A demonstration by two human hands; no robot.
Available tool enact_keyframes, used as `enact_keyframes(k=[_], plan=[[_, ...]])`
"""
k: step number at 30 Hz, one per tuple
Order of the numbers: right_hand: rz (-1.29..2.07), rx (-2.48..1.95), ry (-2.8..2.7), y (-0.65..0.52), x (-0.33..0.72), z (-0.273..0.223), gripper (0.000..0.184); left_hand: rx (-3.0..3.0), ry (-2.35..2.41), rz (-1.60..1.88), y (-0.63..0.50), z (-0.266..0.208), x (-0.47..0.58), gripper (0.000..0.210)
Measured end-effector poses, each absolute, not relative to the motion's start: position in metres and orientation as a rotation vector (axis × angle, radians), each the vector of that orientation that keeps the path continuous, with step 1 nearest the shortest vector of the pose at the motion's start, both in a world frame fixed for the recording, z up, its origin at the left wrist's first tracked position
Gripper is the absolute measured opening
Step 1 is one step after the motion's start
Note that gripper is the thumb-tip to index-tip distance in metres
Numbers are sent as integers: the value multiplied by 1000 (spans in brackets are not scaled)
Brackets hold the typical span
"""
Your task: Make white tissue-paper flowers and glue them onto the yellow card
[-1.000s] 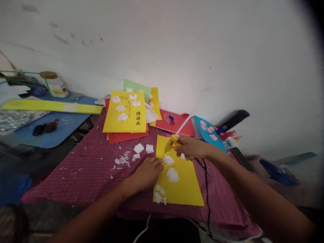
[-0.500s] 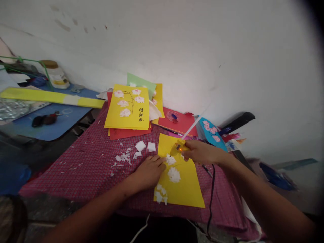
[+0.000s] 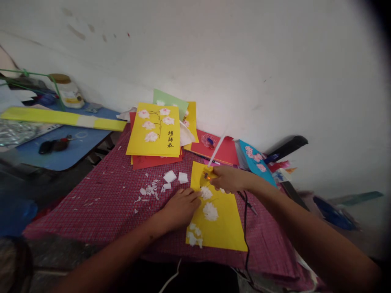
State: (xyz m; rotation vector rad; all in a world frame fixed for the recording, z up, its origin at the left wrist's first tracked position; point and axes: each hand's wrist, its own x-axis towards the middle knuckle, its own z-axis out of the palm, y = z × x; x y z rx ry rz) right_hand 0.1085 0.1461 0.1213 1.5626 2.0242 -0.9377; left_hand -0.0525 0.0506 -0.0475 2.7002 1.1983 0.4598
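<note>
My right hand (image 3: 229, 178) is closed round a yellow hot glue gun (image 3: 205, 176) with a small orange light lit. A long white glue stick (image 3: 217, 149) rises from its back, and its nozzle points down at the yellow paper (image 3: 227, 230). Just under the nozzle sits a white paper flower (image 3: 206, 192). Lying on the left edge of the sheet, my left hand (image 3: 182, 206) has its fingers stretched out, the tips against that flower. A larger white flower (image 3: 210, 211) is glued lower down. Loose white paper petals (image 3: 194, 235) rest at the bottom left corner.
White paper scraps (image 3: 149, 190) and folded squares (image 3: 170, 176) lie on the checked cloth (image 3: 100, 203). Behind them is a stack of flower cards (image 3: 143, 142). A pen (image 3: 250, 206) and the gun's black cord (image 3: 245, 228) are at right. A jar (image 3: 69, 91) stands far left.
My right hand has moved left with the glue gun, bringing it over the upper left of the sheet near my left fingertips. My left hand stays in place.
</note>
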Motion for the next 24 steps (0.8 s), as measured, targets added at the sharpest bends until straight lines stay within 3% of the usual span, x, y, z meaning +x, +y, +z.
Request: enact_keyframes(k=[12, 24], plan=[[-783, 1270, 1933, 182, 97, 87, 10, 2702, 1159, 460, 52, -49, -53, 28], [-766, 1237, 1944, 180, 96, 86, 15, 2677, 1164, 454, 52, -47, -53, 28]])
